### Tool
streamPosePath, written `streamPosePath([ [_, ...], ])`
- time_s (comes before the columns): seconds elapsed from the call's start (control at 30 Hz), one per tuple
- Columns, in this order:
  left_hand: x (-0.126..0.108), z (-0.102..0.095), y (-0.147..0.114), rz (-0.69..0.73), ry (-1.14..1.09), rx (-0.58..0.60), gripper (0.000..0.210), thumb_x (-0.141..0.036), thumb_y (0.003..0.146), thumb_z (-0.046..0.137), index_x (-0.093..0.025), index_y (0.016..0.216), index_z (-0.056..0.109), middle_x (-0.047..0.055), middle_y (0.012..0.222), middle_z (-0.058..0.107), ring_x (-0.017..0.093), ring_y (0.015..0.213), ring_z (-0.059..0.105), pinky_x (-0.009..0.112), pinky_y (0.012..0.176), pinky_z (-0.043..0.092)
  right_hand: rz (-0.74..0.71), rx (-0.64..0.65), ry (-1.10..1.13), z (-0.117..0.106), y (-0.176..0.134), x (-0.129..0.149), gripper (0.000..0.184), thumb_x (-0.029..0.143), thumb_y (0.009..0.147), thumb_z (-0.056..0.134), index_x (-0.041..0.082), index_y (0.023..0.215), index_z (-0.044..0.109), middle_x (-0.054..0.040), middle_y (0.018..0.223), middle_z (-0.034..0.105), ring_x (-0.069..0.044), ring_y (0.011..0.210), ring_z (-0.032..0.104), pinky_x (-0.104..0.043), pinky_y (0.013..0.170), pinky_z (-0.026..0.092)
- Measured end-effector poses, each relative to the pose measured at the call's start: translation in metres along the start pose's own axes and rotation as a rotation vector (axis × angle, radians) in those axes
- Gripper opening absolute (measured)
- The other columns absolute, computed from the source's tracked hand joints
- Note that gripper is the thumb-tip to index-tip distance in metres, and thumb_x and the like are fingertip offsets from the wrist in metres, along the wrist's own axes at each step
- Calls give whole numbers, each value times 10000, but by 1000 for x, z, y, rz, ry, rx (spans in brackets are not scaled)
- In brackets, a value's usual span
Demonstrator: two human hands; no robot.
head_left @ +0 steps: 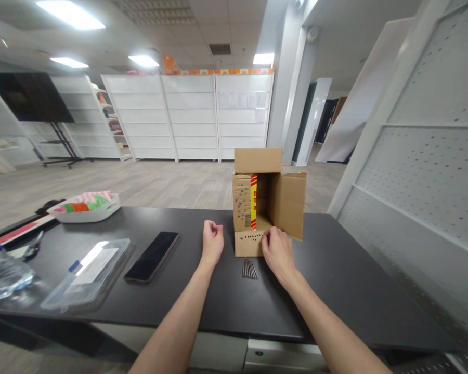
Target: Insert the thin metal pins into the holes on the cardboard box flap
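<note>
Head view: white shelves (189, 117) stand beyond the dark desk (335, 291); both hands (213, 241) (277, 250) curl closed.

White shelf units (189, 117), greyish floor (179, 179), bright ceiling lights (70, 14)

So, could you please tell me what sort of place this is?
Probably an office or shop stockroom, judging by the white shelving, wheeled screen and ceiling lights.

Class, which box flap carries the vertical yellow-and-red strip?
The left flap of the cardboard box: the strip runs down its inner edge; top flap, right flap and bottom flap show none.
</note>
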State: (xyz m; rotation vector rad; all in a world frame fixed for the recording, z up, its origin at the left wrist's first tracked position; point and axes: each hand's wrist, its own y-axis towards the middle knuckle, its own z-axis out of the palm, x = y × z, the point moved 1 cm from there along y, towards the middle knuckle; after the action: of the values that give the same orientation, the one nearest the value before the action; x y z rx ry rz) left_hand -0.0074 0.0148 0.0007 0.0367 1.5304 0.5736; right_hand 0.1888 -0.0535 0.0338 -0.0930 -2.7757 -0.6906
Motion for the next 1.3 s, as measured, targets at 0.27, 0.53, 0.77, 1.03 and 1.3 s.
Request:
streamPosePath([
  [0.27, -1, -1, -1, -2, -14, 0, 204, -197, 794, 566, -198, 768, 364, -46, 715, 377, 85, 647, 423, 207, 635, 349, 44, 133, 21, -10, 7, 3, 101, 206, 920, 432, 177, 916, 529, -68, 892, 654, -178, 794, 618, -278, 645, 322],
  [0.53, 0, -1, 0, -13, 0, 1, 205, -183, 789, 558, -199, 761, 356, -50, 699, 365, 86, 635, 405, 209, 627, 335, 134, 276, 68, -19, 16, 4, 141, 209, 908, 438, 166, 932, 570, -104, 876, 689, -200, 806, 649, -269, 631, 354],
  [0.77, 0, -1, 1, -11, 11, -5, 200, -187, 787, 561, -196, 760, 363, -51, 696, 373, 85, 631, 405, 209, 620, 331, 142, 288, 88, -19, 23, 3, 153, 184, 878, 454, 163, 895, 604, -121, 872, 703, -214, 822, 669, -266, 646, 384],
  [1.03, -3, -1, -1, -30, -6, 1, 220, -204, 780, 577, -204, 767, 357, -50, 688, 385, 86, 616, 399, 206, 607, 331, 144, 324, 21, -22, 27, 6, 177, 193, 850, 461, 159, 926, 617, -152, 915, 705, -254, 829, 687, -284, 631, 414],
  [1.3, -4, -1, 0, -32, -11, -8, 234, -209, 770, 600, -201, 765, 366, -50, 693, 383, 86, 633, 426, 204, 617, 345, 133, 331, -33, -26, 28, 12, 187, 204, 828, 483, 156, 958, 609, -171, 957, 695, -284, 881, 686, -310, 664, 458],
])
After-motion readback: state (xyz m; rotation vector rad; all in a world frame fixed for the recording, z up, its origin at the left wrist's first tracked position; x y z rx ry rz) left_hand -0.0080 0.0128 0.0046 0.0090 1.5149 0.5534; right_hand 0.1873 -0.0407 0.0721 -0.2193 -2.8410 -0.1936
